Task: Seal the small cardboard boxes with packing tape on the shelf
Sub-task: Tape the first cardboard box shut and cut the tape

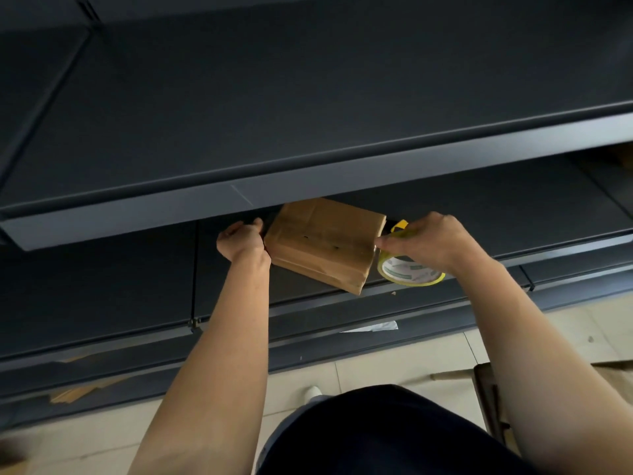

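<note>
Left hand (241, 240): it is set against the left end of the box, with the fingers curled round that end so the box is gripped and steadied; the fingertips themselves are hidden.
Box (325, 240): a small brown cardboard box is seen lying flat and skewed on the dark shelf (496, 207), near its front edge and partly under the lip of the shelf above. Glossy tape appears to be laid along its top already.
Tape roll (407, 269): a yellow-edged roll is held just beside the box's right end, below the hand.
Right hand (431, 241): the roll is gripped by closed fingers, and the thumb and forefinger are pinched at the box's right edge.
Step in hand: a strip is judged to be at the point of being carried over the right end.
Next move: the tape would need to be pulled taut, pressed down over the edge and then torn, while the box is kept braced from the left.
</note>
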A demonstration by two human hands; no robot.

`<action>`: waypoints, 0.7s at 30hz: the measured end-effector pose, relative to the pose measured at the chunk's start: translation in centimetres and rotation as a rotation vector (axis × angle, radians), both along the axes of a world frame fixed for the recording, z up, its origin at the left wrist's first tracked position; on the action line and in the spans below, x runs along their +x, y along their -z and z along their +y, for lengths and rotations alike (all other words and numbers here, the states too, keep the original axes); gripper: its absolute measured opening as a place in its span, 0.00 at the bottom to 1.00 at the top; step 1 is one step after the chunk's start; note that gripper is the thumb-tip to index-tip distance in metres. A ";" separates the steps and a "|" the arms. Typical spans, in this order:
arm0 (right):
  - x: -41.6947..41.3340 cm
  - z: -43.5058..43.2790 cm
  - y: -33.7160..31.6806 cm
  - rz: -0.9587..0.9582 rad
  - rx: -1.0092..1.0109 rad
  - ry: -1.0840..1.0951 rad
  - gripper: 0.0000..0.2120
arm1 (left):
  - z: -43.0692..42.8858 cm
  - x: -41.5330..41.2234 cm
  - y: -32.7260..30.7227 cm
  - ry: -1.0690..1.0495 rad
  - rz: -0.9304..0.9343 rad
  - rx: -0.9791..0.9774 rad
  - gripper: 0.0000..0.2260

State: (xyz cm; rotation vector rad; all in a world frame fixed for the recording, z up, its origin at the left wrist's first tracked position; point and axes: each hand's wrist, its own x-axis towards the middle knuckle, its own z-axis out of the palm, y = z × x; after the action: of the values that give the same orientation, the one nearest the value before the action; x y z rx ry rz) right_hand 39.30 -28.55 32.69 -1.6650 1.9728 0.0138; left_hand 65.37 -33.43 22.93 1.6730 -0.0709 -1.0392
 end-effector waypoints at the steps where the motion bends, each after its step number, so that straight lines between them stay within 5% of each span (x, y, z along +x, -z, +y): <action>1: 0.0 0.0 0.2 -0.011 0.008 0.013 0.25 | 0.0 0.0 0.0 -0.034 0.018 -0.021 0.13; 9: 0.3 0.3 2.1 -0.049 0.123 0.008 0.26 | 0.7 -0.3 0.0 -0.056 0.028 -0.037 0.18; 17: 0.7 0.0 3.1 -0.230 0.153 0.040 0.19 | 0.5 -0.6 0.4 0.116 -0.225 0.029 0.05; 21: 1.0 -0.4 3.0 -0.219 0.162 0.000 0.17 | 0.7 -0.2 0.3 0.209 -0.181 0.094 0.05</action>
State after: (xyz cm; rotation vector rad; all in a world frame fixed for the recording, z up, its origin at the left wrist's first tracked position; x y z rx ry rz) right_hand 40.29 -28.94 29.66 -1.4952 1.7598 -0.0085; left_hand 65.14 -32.70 22.62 1.8725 -0.3258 -1.0560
